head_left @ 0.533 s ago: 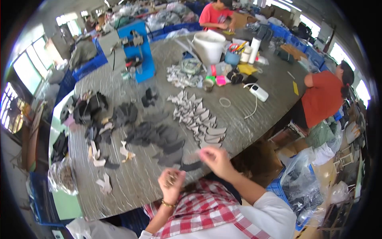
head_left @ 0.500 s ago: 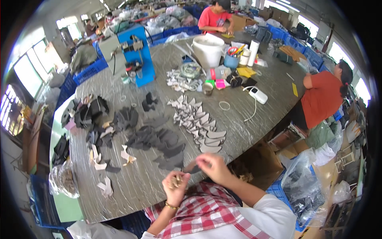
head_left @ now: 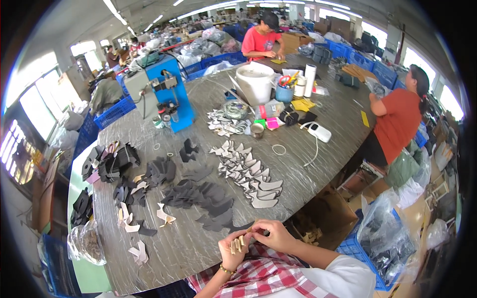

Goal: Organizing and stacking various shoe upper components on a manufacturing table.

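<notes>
Head view. At lower centre we see the left hand (head_left: 233, 247) closed around a small bundle of tan strips (head_left: 238, 244), while the right hand (head_left: 275, 235) pinches one tan piece just beside it, fingertips together. Above them on the grey table (head_left: 318, 119), cut grey pieces (head_left: 251, 174) lie fanned in rows and dark pieces (head_left: 203, 198) in heaps; we judge much remains unhandled.

A small bundle of tan strips (head_left: 239, 244) stands upright and fanned, pinched just off the near edge of the bench (head_left: 318, 169), ends pointing up.
</notes>
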`<state>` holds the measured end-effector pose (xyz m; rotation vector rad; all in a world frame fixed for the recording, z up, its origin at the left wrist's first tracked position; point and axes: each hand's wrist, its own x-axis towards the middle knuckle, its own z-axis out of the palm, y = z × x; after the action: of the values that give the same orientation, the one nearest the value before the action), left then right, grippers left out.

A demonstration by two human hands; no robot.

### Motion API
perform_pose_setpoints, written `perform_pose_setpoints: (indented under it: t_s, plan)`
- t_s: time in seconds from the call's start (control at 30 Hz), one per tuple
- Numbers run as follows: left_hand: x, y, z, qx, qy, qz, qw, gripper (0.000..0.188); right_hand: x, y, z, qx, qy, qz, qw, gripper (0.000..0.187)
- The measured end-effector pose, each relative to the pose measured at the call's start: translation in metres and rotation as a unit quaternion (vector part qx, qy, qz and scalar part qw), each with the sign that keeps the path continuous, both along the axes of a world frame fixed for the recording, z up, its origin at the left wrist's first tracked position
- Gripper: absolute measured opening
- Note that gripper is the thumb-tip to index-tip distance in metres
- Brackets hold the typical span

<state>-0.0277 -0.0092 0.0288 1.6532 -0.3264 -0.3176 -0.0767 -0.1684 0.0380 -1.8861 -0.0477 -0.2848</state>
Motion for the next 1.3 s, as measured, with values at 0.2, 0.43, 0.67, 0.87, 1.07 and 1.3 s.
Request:
perform_pose_setpoints:
  t_s: [0.2,0.43,0.67,0.87,1.07,1.3]
  plan:
    - [0.026,-0.005,-0.031,0.076,-0.221,-0.092,0.968,0.016,0.001,-0.013,-0.004,0.113,0.08,0.017,0.99,0.008]
    - [0.028,-0.015,-0.012,-0.101,0.116,-0.046,0.987,0.009,0.002,-0.02,-0.014,0.301,0.074,-0.015,0.951,0.007]
    - [0.015,-0.013,-0.018,-0.114,0.153,-0.041,0.981,0.007,-0.05,-0.102,-0.059,0.177,0.004,-0.36,0.916,0.009]
    - [0.02,-0.013,-0.02,-0.05,0.09,-0.01,0.995,0.007,-0.102,-0.138,-0.107,-0.371,0.205,-0.38,0.822,0.061]
    - [0.002,-0.019,-0.024,0.043,-0.037,-0.005,0.998,0.012,-0.024,-0.013,-0.004,-0.217,0.037,-0.104,0.97,0.03]
    - [0.006,-0.004,-0.015,0.073,-0.191,-0.104,0.973,0.026,-0.022,-0.002,-0.005,-0.336,-0.007,-0.045,0.941,0.014]
